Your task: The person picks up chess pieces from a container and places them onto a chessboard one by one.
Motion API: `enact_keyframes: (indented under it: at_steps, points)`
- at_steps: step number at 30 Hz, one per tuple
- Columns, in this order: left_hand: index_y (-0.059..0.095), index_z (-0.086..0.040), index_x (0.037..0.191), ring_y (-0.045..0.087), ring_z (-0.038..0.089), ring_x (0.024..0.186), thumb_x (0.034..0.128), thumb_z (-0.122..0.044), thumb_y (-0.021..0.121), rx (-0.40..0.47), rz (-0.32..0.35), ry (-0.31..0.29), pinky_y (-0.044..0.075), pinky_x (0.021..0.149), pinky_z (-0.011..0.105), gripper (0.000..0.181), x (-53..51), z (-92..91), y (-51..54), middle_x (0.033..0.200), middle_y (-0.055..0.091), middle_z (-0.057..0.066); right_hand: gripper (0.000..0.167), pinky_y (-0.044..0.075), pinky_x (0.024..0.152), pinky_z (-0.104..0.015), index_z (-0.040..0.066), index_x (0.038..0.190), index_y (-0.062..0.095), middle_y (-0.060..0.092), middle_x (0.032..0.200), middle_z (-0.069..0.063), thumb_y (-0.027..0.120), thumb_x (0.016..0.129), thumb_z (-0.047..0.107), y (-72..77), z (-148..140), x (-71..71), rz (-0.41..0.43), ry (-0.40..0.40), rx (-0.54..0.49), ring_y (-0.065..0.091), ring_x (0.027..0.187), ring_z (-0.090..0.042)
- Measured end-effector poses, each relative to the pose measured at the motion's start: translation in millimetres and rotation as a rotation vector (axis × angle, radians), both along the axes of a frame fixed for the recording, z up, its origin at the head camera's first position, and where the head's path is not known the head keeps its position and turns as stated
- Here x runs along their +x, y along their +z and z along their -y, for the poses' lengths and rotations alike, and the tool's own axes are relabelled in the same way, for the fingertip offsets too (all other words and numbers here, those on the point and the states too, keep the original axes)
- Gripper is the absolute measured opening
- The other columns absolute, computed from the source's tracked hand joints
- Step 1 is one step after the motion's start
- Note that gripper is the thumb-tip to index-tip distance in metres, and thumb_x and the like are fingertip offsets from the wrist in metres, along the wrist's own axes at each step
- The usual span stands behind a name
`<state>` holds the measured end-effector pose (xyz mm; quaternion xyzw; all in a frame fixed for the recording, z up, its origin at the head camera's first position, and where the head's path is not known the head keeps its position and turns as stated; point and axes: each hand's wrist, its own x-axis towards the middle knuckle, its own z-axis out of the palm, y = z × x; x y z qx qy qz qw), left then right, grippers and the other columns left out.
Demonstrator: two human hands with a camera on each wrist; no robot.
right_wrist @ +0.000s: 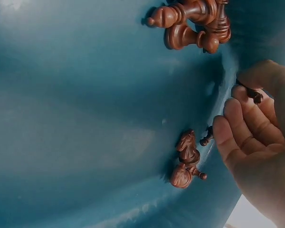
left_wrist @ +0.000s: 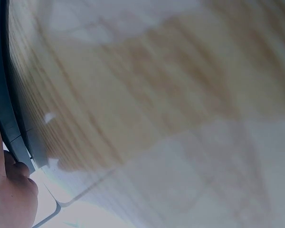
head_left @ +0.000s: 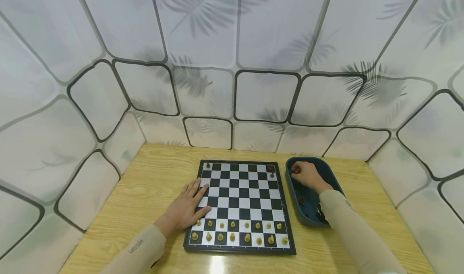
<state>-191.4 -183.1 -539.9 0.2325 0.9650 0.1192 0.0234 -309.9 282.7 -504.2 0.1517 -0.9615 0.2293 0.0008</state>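
My right hand [head_left: 307, 175] reaches into a blue plastic bin [head_left: 308, 194] beside the board. In the right wrist view, its thumb and fingers pinch a small dark brown chess piece [right_wrist: 254, 96], mostly hidden, so its kind cannot be told. Brown knights [right_wrist: 186, 142] lie below the fingers, and more brown pieces [right_wrist: 180, 18] are heaped on the bin floor. With fingers spread, my left hand [head_left: 185, 205] rests on the left edge of the chessboard [head_left: 233, 192]. Cream pieces [head_left: 247, 237] fill the two near rows. Brown pieces stand at the far left corner [head_left: 208, 165] and far right corner [head_left: 270, 167].
A light wooden table [head_left: 156, 173] carries the board and bin. Walls with a stone-and-leaf pattern [head_left: 268, 97] close off the back and both sides. The bin stands close to the board's right edge.
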Motion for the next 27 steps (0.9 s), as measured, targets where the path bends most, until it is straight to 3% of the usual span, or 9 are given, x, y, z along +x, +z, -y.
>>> enact_keyframes:
  at_steps: [7, 15, 27]
  points:
    - [0.026, -0.011, 0.168, 0.018, 0.042, 0.163, 0.1061, -0.067, 0.039, -0.008, 0.005, 0.005, 0.018, 0.133, 0.055, 0.085, -1.1, -0.5, -1.5, 0.175, 0.012, 0.023, 0.018, 0.062, 0.082, -0.053, -0.004, 0.109, 0.075, 0.077, 0.103, -0.022, 0.072, 0.096, 0.007, 1.3, 1.5, 0.9, -0.036, -0.004, -0.015, 0.073, 0.095, -0.038]
    - [0.026, -0.011, 0.168, 0.017, 0.041, 0.163, 0.1059, -0.068, 0.038, -0.013, 0.006, 0.008, 0.018, 0.133, 0.055, 0.086, -1.5, -0.4, -1.6, 0.176, 0.013, 0.023, 0.012, 0.058, 0.073, -0.047, -0.001, 0.103, 0.07, 0.073, 0.096, -0.018, 0.072, 0.095, 0.008, 5.7, 2.4, 2.6, -0.026, -0.077, -0.074, 0.068, 0.084, -0.029]
    - [0.025, -0.011, 0.169, 0.017, 0.041, 0.163, 0.1061, -0.067, 0.038, -0.01, 0.014, 0.002, 0.017, 0.134, 0.055, 0.085, -1.3, -0.5, -0.3, 0.176, 0.011, 0.023, 0.018, 0.059, 0.08, -0.051, -0.001, 0.108, 0.076, 0.075, 0.1, -0.017, 0.069, 0.096, 0.01, 9.1, 3.6, 3.3, -0.051, -0.086, -0.091, 0.069, 0.09, -0.031]
